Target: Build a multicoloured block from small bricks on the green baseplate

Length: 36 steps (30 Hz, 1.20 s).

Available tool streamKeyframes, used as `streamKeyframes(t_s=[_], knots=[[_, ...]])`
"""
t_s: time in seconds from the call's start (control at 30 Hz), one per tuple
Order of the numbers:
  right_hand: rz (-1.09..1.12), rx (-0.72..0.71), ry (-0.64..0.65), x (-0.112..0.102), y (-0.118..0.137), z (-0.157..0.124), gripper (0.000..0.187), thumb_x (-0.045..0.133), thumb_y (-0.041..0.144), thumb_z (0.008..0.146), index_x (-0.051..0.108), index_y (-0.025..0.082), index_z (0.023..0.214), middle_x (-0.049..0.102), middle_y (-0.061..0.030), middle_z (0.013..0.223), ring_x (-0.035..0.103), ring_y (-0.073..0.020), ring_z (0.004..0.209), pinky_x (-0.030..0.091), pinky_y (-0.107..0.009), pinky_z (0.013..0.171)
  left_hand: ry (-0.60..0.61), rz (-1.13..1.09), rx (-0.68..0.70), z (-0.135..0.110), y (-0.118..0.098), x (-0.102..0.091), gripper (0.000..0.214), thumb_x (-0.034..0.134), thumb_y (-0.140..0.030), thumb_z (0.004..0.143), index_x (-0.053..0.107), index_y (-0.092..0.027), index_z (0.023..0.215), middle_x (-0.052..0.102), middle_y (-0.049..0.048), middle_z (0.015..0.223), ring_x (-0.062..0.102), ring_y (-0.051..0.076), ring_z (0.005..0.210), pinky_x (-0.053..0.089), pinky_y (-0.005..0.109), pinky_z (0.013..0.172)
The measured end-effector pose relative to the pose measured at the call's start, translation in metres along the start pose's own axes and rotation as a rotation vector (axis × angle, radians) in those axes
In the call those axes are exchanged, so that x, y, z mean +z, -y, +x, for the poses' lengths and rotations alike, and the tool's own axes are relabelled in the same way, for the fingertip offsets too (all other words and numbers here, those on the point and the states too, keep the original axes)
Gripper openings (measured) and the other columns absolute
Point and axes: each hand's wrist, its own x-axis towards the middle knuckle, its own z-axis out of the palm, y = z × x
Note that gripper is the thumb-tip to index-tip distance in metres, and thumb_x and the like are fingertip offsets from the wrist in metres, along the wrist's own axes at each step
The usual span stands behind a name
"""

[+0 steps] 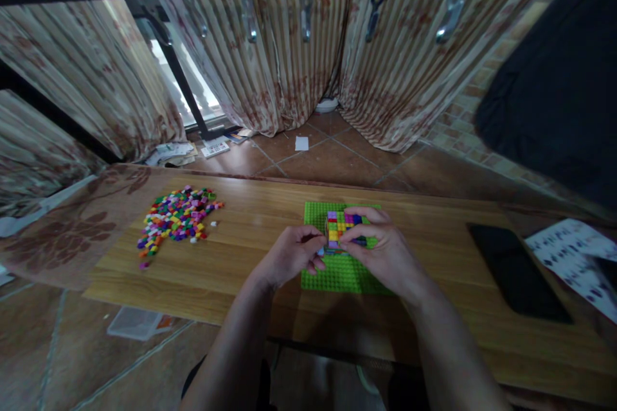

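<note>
A multicoloured toy brick structure (pixel 333 235) stands on a green studded baseplate (pixel 318 281). Yellow, red, lilac, purple and blue bricks show on its top. My right hand (pixel 380 247) reaches over its right side, with thumb and fingers closed on the bricks and covering part of them. At the left front corner, my left hand (pixel 301 249) has its thumb and index finger pinched together against or right beside the structure. Whatever lies between those fingertips is too small to make out; a pale blue bit shows near them.
A heap of loose coloured bricks (pixel 176 215) lies on the left of the wooden table (pixel 255 205), with a white brick (pixel 213 224) beside it. A dark flat tablet-like object (pixel 518 273) and a printed sheet (pixel 573 257) lie to the right. A clear plastic container (pixel 134 323) is on the floor.
</note>
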Motion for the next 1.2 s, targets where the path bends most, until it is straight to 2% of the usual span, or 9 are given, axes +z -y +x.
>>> streamKeyframes(t_s=[0.33, 0.57, 0.67, 0.77, 0.83, 0.97, 1.2], knots=[[0.057, 0.116, -0.063, 0.004, -0.015, -0.002, 0.006, 0.079, 0.025, 0.070, 0.076, 0.030, 0.068, 0.061, -0.0040, 0.124, 0.051, -0.0304, 0.121, 0.036, -0.058, 0.103, -0.004, -0.038, 0.040, 0.000, 0.002, -0.004, 0.013, 0.058, -0.022, 0.084, 0.058, -0.014, 0.075, 0.059, -0.0037, 0.051, 0.058, 0.007, 0.044, 0.046, 0.015, 0.042], [0.169, 0.102, -0.066, -0.003, -0.019, -0.004, 0.005, 0.077, 0.031, 0.072, 0.077, 0.031, 0.076, 0.059, -0.0032, 0.130, 0.052, -0.0291, 0.122, 0.036, -0.056, 0.106, -0.049, -0.118, 0.094, 0.001, 0.003, -0.008, 0.018, 0.066, -0.027, 0.079, 0.060, -0.013, 0.070, 0.060, -0.0033, 0.053, 0.058, 0.007, 0.047, 0.047, 0.016, 0.046], [0.225, 0.095, -0.190, -0.009, -0.018, -0.002, 0.010, 0.075, 0.030, 0.075, 0.076, 0.031, 0.085, 0.061, -0.0028, 0.128, 0.055, -0.0272, 0.121, 0.036, -0.054, 0.107, -0.076, -0.194, 0.124, 0.000, 0.003, -0.010, 0.023, 0.071, -0.034, 0.076, 0.063, -0.013, 0.074, 0.063, -0.0015, 0.057, 0.060, 0.008, 0.051, 0.049, 0.018, 0.051], [0.282, 0.098, -0.347, -0.011, -0.015, 0.001, 0.008, 0.072, 0.027, 0.079, 0.075, 0.030, 0.085, 0.066, -0.0027, 0.119, 0.059, -0.0248, 0.115, 0.041, -0.051, 0.103, -0.075, -0.263, 0.150, -0.002, 0.002, -0.011, 0.028, 0.074, -0.038, 0.073, 0.067, -0.012, 0.080, 0.066, 0.0003, 0.064, 0.063, 0.009, 0.058, 0.051, 0.019, 0.058], [0.262, 0.081, -0.380, -0.011, -0.013, 0.002, 0.007, 0.071, 0.026, 0.080, 0.074, 0.029, 0.084, 0.067, -0.0029, 0.114, 0.061, -0.0238, 0.110, 0.043, -0.049, 0.102, -0.042, -0.279, 0.153, -0.003, 0.003, -0.011, 0.029, 0.076, -0.036, 0.071, 0.069, -0.012, 0.084, 0.067, 0.0013, 0.068, 0.064, 0.010, 0.063, 0.052, 0.021, 0.063], [0.194, 0.012, -0.303, -0.005, -0.009, 0.002, 0.009, 0.067, 0.024, 0.083, 0.074, 0.028, 0.087, 0.068, -0.0037, 0.109, 0.063, -0.0224, 0.104, 0.046, -0.046, 0.096, 0.028, -0.262, 0.171, -0.003, 0.003, -0.012, 0.029, 0.080, -0.031, 0.068, 0.072, -0.014, 0.089, 0.069, 0.0022, 0.075, 0.063, 0.010, 0.067, 0.051, 0.024, 0.067], [0.155, -0.056, -0.149, 0.002, -0.001, 0.000, 0.013, 0.065, 0.021, 0.084, 0.073, 0.028, 0.092, 0.067, -0.0042, 0.109, 0.063, -0.0217, 0.104, 0.048, -0.044, 0.094, 0.030, -0.200, 0.208, -0.001, 0.005, -0.009, 0.031, 0.078, -0.024, 0.066, 0.069, -0.014, 0.094, 0.069, 0.0026, 0.085, 0.061, 0.010, 0.066, 0.050, 0.024, 0.066]])
